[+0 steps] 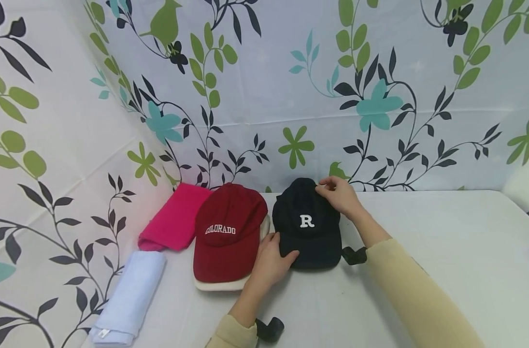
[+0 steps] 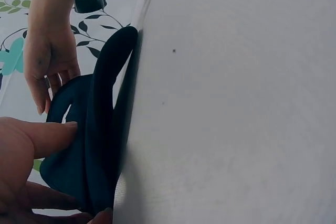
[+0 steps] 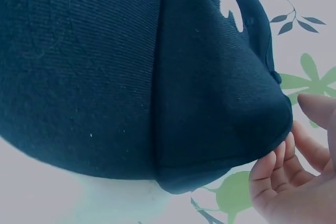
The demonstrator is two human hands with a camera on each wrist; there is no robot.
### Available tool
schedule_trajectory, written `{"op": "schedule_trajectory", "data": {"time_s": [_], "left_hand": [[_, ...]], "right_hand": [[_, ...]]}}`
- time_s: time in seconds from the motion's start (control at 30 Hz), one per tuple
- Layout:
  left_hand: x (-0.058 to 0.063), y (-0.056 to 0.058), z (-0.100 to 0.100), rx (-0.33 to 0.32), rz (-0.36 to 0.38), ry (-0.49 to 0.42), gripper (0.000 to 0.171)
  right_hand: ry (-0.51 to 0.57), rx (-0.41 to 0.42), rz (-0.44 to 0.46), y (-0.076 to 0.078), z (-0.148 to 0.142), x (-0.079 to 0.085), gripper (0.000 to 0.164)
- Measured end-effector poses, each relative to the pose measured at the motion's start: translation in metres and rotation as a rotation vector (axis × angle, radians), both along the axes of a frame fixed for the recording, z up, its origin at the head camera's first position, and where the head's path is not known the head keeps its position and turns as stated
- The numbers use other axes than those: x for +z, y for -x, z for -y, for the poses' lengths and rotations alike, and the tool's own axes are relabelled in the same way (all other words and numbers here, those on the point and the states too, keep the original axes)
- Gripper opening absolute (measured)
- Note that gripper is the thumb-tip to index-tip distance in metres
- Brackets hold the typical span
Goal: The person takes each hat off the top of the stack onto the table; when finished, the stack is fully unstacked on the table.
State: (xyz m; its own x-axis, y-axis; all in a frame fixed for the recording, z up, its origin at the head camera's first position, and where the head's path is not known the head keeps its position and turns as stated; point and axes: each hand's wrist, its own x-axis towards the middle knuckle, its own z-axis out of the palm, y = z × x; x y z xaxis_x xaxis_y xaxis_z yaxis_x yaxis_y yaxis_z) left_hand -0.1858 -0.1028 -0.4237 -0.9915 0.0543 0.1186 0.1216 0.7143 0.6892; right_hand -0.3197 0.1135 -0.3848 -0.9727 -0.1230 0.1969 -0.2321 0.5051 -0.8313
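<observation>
A dark navy baseball cap [image 1: 307,241] with a white letter R lies on the white table, brim toward me. My left hand [image 1: 270,263] holds the left side of its brim, thumb over the top and fingers along the side. In the left wrist view the thumb [image 2: 50,135] lies across the cap. At the cap's upper right, my right hand [image 1: 340,195] touches the crown with its fingertips. The right wrist view shows these fingers [image 3: 281,163] loosely bent at the crown's edge, the thumb [image 3: 317,109] held apart from them.
Left of the navy cap, a red cap [image 1: 229,258] lettered COLORADO lies over a cream cap [image 1: 221,286]. A folded pink cloth [image 1: 173,220] and a rolled light blue cloth [image 1: 129,295] lie farther left. A leaf-patterned sheet [image 1: 264,96] hangs behind the table.
</observation>
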Motion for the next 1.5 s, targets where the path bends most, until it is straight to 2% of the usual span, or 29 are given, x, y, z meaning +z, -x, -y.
{"op": "schedule_trajectory", "data": {"time_s": [0.27,0.63,0.87,1.03,1.17,1.33,1.5], "left_hand": [[0.006,-0.006,0.004,0.003,0.038,-0.080,0.074],[0.017,-0.018,0.023,-0.075,0.022,-0.255,0.070],[0.024,-0.022,0.038,-0.120,-0.082,-0.316,0.072],[0.028,-0.027,0.047,-0.133,-0.142,-0.321,0.074],[0.030,-0.029,0.057,-0.130,-0.218,-0.315,0.077],[0.031,-0.032,0.073,-0.131,-0.316,-0.343,0.079],[0.030,-0.037,0.087,-0.133,-0.368,-0.359,0.081]], "right_hand": [[0.010,0.024,-0.043,-0.008,-0.002,0.009,0.048],[-0.062,0.156,-0.145,-0.030,-0.003,0.018,0.061],[-0.124,0.236,-0.218,-0.045,-0.002,0.014,0.066],[-0.146,0.304,-0.226,-0.055,-0.002,0.010,0.067],[-0.180,0.352,-0.228,-0.062,-0.003,0.007,0.069],[-0.258,0.398,-0.249,-0.071,-0.003,0.002,0.074],[-0.342,0.424,-0.265,-0.080,-0.002,-0.003,0.079]]}}
